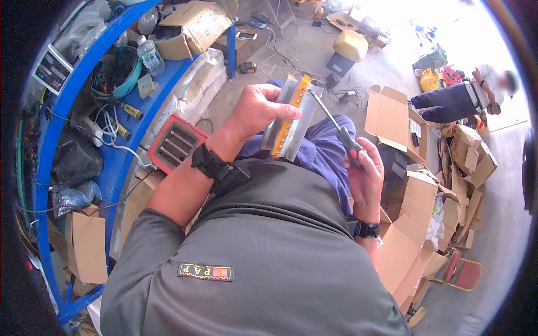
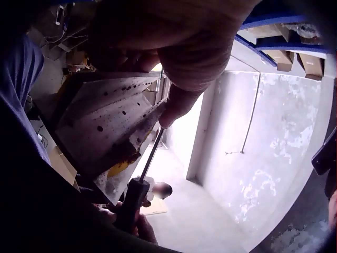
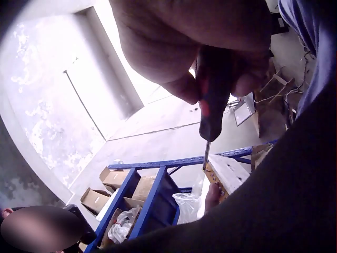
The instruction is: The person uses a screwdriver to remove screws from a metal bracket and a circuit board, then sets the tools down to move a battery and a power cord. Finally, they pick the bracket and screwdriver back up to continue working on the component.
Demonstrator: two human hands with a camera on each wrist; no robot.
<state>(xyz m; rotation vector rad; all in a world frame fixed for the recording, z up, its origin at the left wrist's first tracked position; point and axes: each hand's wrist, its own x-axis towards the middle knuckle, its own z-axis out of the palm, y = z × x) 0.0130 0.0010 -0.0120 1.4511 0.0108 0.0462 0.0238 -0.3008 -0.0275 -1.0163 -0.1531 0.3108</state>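
My left hand (image 1: 255, 112) grips a long angled metal piece (image 1: 301, 126) above the lap, its thumb lying across an orange strip (image 1: 278, 144). Along that strip runs a row of several small screws or studs. In the left wrist view, the underside of the metal piece (image 2: 100, 113) shows rows of holes and dark stains. My right hand (image 1: 367, 173) holds a screwdriver (image 1: 343, 134) by its dark handle with red parts. Its shaft slants up to the left, with the tip right at the strip's far end. The right wrist view shows the handle (image 3: 211, 118) between thumb and fingers.
A blue shelf (image 1: 115, 168) on the left bears a plastic bottle (image 1: 150, 56), a teal bowl (image 1: 131, 78) and cables. Beside it sits a red crate (image 1: 196, 134) of metal parts. Opened cardboard boxes (image 1: 386, 115) lie at right. Another person (image 1: 454, 101) stands farther back.
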